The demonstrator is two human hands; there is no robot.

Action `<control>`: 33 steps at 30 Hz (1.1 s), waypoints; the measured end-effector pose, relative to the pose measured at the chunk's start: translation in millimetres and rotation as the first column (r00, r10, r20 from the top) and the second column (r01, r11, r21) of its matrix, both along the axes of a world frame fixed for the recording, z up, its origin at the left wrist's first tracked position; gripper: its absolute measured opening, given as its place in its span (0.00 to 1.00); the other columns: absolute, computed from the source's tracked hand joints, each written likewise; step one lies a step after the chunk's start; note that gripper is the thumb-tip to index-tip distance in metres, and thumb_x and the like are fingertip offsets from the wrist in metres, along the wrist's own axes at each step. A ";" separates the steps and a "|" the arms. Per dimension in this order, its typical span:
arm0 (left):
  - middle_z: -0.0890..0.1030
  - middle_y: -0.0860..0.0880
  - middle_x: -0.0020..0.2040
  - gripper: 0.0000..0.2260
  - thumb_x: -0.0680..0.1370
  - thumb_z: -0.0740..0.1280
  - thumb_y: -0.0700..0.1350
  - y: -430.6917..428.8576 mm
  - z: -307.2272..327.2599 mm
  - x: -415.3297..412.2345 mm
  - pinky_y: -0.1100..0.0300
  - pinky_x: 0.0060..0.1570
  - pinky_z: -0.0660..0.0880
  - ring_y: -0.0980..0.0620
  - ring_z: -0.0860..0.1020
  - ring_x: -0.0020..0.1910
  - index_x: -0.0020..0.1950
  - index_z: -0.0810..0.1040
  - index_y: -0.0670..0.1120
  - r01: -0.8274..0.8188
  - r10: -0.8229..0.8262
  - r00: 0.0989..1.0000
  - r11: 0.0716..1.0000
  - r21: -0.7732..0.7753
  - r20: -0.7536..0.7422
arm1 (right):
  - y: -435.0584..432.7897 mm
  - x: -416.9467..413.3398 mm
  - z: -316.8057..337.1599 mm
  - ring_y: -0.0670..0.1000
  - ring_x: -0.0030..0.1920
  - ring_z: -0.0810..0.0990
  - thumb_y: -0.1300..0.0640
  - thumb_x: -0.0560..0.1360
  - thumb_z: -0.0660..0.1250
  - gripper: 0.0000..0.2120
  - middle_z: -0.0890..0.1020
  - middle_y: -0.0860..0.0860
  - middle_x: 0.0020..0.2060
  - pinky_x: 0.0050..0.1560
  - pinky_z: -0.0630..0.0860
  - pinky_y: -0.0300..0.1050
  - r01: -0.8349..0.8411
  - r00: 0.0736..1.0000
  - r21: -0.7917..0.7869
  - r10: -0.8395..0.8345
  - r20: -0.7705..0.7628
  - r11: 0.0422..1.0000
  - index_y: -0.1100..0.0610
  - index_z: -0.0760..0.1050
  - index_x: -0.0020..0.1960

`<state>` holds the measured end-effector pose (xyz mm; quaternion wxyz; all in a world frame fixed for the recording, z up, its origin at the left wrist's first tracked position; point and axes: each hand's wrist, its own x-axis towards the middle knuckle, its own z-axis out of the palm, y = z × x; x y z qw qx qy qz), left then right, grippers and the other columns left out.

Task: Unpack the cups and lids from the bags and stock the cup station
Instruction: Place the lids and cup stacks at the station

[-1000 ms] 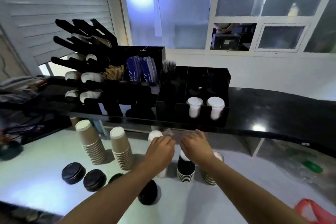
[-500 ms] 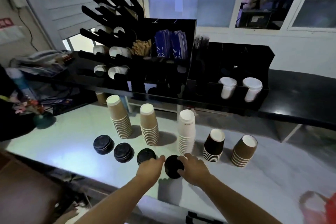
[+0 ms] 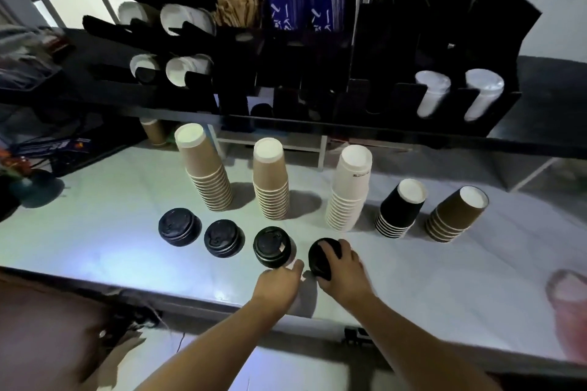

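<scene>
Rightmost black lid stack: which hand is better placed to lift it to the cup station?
Right. The right hand grips the rightmost stack of black plastic lids from above, while the left hand sits just beside it, apparently holding nothing.

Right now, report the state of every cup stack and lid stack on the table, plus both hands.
Left tan cups: inverted, nested.
Middle tan cups: inverted, nested.
White cups: inverted, nested.
Black cups: inverted, nested.
Brown cups: inverted, nested.
First lids: stacked, free.
Second lids: stacked, free.
Third lids: stacked, upright.
Fourth lids: gripped by right hand.
Left hand: curled, grip unclear.
</scene>
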<state>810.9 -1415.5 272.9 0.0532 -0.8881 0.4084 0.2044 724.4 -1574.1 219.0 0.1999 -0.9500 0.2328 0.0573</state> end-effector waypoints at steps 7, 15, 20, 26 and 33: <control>0.82 0.38 0.53 0.21 0.77 0.59 0.35 -6.8 50.6 8.6 0.49 0.40 0.69 0.35 0.81 0.50 0.70 0.62 0.41 0.133 -0.125 0.987 0.988 -0.079 0.101 | -12.9 -29.1 61.3 0.60 0.63 0.72 0.36 0.68 0.68 0.40 0.65 0.54 0.71 0.62 0.75 0.54 0.007 0.996 -0.046 -0.003 0.089 0.999 0.43 0.57 0.76; 0.81 0.41 0.54 0.19 0.79 0.63 0.40 -50.9 147.2 28.7 0.48 0.50 0.76 0.37 0.80 0.52 0.69 0.63 0.45 0.361 -0.255 0.898 0.893 -0.269 0.358 | -61.3 -42.5 174.0 0.59 0.67 0.71 0.40 0.71 0.72 0.41 0.61 0.52 0.73 0.65 0.75 0.54 0.101 0.971 -0.210 -0.050 0.235 0.973 0.41 0.54 0.76; 0.74 0.47 0.70 0.22 0.80 0.62 0.40 -90.6 185.5 54.0 0.48 0.67 0.66 0.43 0.71 0.68 0.74 0.66 0.48 0.384 -0.184 0.872 0.832 -0.401 0.453 | -104.4 -21.0 235.5 0.61 0.70 0.68 0.39 0.72 0.71 0.40 0.58 0.55 0.75 0.67 0.73 0.56 0.160 0.951 -0.279 -0.073 0.299 0.947 0.42 0.55 0.78; 0.79 0.48 0.59 0.22 0.76 0.68 0.42 -138.5 218.5 93.2 0.51 0.58 0.68 0.44 0.74 0.60 0.70 0.70 0.49 0.440 -0.184 0.825 0.804 -0.401 0.535 | -160.5 33.8 290.4 0.62 0.70 0.68 0.38 0.72 0.70 0.41 0.57 0.56 0.75 0.67 0.70 0.56 0.183 0.943 -0.350 -0.063 0.326 0.919 0.42 0.52 0.78; 0.53 0.50 0.82 0.30 0.81 0.60 0.43 -191.7 228.2 137.5 0.48 0.77 0.57 0.48 0.52 0.80 0.82 0.53 0.48 0.279 -0.050 0.893 0.841 -0.463 0.447 | -213.5 117.5 319.8 0.64 0.68 0.70 0.38 0.73 0.69 0.41 0.56 0.57 0.76 0.65 0.71 0.58 0.115 0.957 -0.426 0.014 0.289 0.897 0.41 0.51 0.78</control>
